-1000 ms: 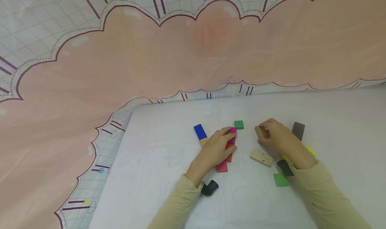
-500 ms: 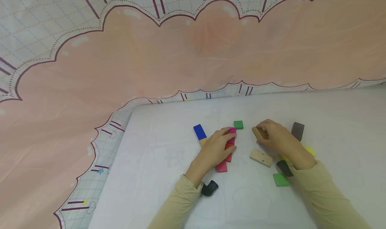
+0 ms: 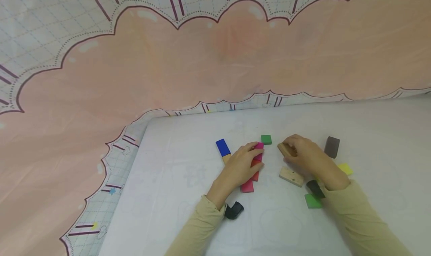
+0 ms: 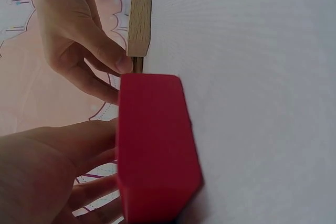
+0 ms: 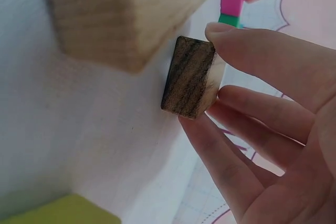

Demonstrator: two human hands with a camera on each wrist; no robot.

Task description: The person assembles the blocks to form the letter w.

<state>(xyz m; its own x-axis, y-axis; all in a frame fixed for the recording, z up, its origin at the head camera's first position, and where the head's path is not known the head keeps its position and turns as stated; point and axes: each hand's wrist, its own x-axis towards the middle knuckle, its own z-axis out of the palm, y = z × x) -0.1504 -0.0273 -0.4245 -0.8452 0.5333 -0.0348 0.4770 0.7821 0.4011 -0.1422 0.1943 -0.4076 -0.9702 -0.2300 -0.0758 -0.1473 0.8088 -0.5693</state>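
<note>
My right hand (image 3: 306,155) pinches a brown wooden block (image 3: 286,149) between thumb and fingers, low over the white table. Dark grain shows on this block's end in the right wrist view. My left hand (image 3: 237,166) lies over a row of blocks, its fingers touching a magenta block (image 3: 259,151) and its thumb by a red block (image 3: 256,170). A pink block (image 3: 247,186) sits nearer the wrist; part of the row is hidden under the hand. A small green block (image 3: 266,139) stands just past the magenta one. A pale wooden block (image 3: 291,176) lies between the hands.
A blue block (image 3: 223,147) lies left, meeting a tan one. Near my left sleeve is a black curved piece (image 3: 234,210). Around my right forearm lie a dark grey block (image 3: 332,147), a yellow block (image 3: 345,169), a black piece (image 3: 315,189) and a green block (image 3: 313,201).
My right hand has slid left with the brown wooden block, bringing it nearer the small green block. The black piece by the right sleeve has shifted slightly left. My left hand stays in place.
</note>
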